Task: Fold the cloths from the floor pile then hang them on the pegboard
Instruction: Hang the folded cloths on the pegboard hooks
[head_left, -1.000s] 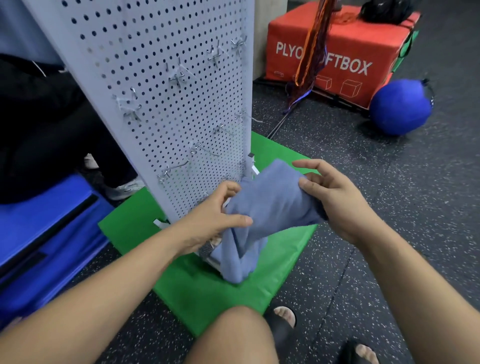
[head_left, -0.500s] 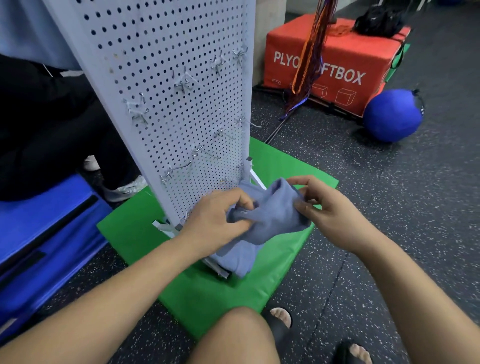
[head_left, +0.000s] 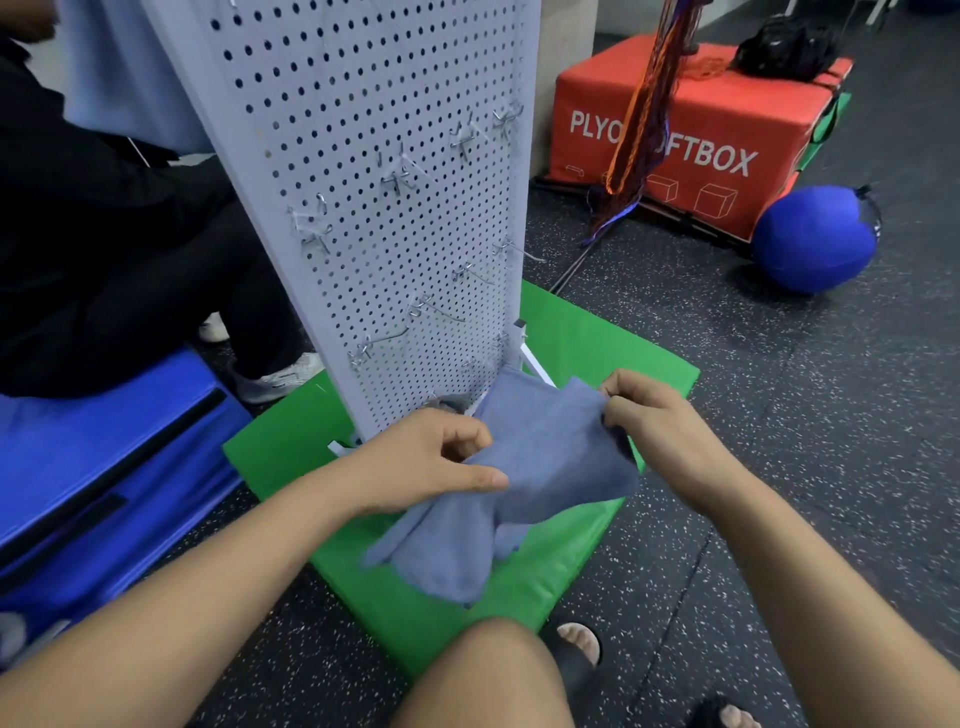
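Drawn lower before the pegboard (head_left: 363, 156), a blue cloth (head_left: 545, 457) is pinched by the left hand (head_left: 415, 462) and the right hand (head_left: 660, 426).

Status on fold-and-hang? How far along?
Done: nothing visibly; the hooks in view on the pegboard are bare. In hand: the left hand and right hand both grip one blue-grey cloth, bunched and loosely folded above the green mat. Left: finish the fold, hang it; the floor pile is out of view.
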